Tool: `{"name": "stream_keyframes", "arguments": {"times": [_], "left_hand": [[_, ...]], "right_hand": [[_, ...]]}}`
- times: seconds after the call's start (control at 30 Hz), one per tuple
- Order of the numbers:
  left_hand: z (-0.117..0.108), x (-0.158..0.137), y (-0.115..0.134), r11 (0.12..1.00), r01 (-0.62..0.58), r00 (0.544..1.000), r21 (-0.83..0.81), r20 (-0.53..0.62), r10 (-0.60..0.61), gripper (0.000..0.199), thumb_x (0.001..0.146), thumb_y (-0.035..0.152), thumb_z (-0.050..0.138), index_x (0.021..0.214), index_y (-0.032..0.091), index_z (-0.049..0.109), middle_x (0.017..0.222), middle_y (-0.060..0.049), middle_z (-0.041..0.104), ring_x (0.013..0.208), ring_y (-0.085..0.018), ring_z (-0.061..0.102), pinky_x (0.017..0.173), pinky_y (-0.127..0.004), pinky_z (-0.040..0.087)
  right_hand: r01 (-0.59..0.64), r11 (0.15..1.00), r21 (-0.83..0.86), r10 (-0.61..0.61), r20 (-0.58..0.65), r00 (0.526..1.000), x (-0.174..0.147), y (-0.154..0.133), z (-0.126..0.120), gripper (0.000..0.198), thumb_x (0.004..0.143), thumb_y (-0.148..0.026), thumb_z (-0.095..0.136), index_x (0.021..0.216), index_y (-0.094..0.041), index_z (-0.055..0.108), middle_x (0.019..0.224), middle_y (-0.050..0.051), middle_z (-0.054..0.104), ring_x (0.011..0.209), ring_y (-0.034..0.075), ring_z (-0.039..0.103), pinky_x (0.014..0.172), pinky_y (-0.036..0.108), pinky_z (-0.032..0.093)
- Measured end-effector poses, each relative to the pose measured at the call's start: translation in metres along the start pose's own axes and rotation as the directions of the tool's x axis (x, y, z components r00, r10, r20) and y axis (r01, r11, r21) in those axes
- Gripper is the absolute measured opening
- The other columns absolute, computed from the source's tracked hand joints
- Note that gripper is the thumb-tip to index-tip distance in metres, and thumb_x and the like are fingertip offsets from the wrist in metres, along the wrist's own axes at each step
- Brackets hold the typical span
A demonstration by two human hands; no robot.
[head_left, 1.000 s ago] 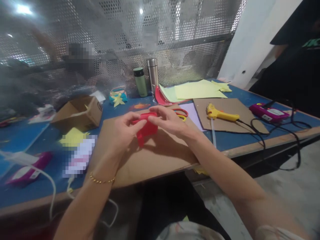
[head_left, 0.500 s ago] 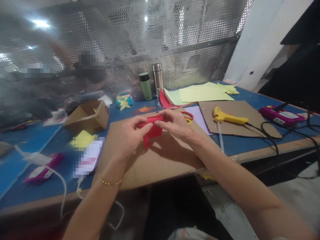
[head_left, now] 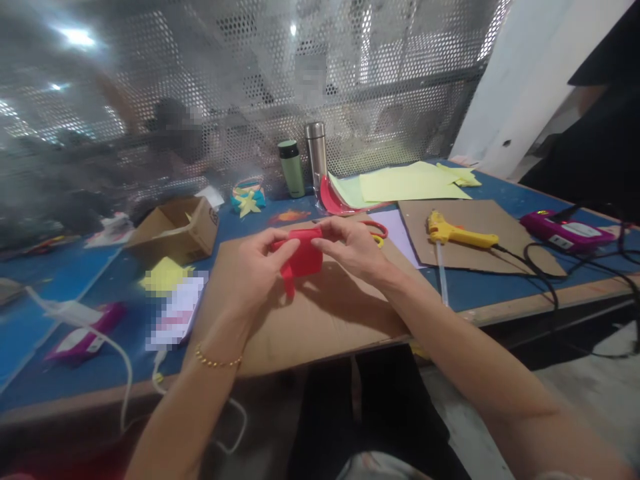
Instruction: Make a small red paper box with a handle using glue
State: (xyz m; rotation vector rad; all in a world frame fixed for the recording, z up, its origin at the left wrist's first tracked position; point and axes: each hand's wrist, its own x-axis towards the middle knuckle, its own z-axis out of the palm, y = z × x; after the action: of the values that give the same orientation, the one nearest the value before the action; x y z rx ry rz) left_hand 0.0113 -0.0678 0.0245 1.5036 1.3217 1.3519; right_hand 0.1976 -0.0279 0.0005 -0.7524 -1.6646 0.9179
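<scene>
A small folded red piece, paper or felt by its look, is held up between both hands above a cardboard sheet. A narrow red strip hangs from its lower left. My left hand pinches the left side, thumb in front. On the right edge, my right hand grips with thumb and fingers. Scissors with red and yellow handles lie just behind my right hand, partly hidden by it.
A yellow glue gun rests on cardboard at right, its black cord trailing to a purple box. A phone and an open carton are at left. Two bottles, a green one and a steel one, stand behind.
The red piece has been tilted, so its broad flat face now shows instead of its folded top edge. Both hands keep hold of it in nearly the same place.
</scene>
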Motion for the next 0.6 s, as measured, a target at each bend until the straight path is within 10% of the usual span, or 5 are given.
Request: {"name": "stream_keyframes", "arguments": {"times": [0.37, 0.6], "left_hand": [[-0.005, 0.005, -0.0038, 0.981, -0.162, 0.985, 0.109, -0.048, 0.168, 0.016, 0.082, 0.036, 0.077, 0.085, 0.021, 0.076, 0.083, -0.003, 0.076, 0.071, -0.016, 0.065, 0.064, -0.025, 0.051], [0.0003, 0.0013, 0.004, 0.96, -0.231, 0.973, 0.159, 0.025, 0.23, 0.012, 0.084, 0.032, 0.073, 0.083, 0.021, 0.076, 0.089, -0.004, 0.078, 0.079, -0.017, 0.066, 0.077, -0.029, 0.051]], "right_hand": [[-0.043, 0.999, -0.006, 0.042, -0.095, 0.995, -0.0006, -0.0023, -0.0042, 0.024, 0.089, -0.041, 0.07, 0.09, -0.018, 0.072, 0.087, 0.005, 0.075, 0.08, 0.016, 0.067, 0.073, 0.031, 0.055], [-0.195, 0.936, 0.294, 0.201, 0.01, 0.98, -0.0039, -0.0072, -0.0016, 0.029, 0.084, -0.042, 0.077, 0.097, -0.017, 0.071, 0.082, 0.003, 0.071, 0.071, 0.013, 0.067, 0.066, 0.029, 0.058]]}}
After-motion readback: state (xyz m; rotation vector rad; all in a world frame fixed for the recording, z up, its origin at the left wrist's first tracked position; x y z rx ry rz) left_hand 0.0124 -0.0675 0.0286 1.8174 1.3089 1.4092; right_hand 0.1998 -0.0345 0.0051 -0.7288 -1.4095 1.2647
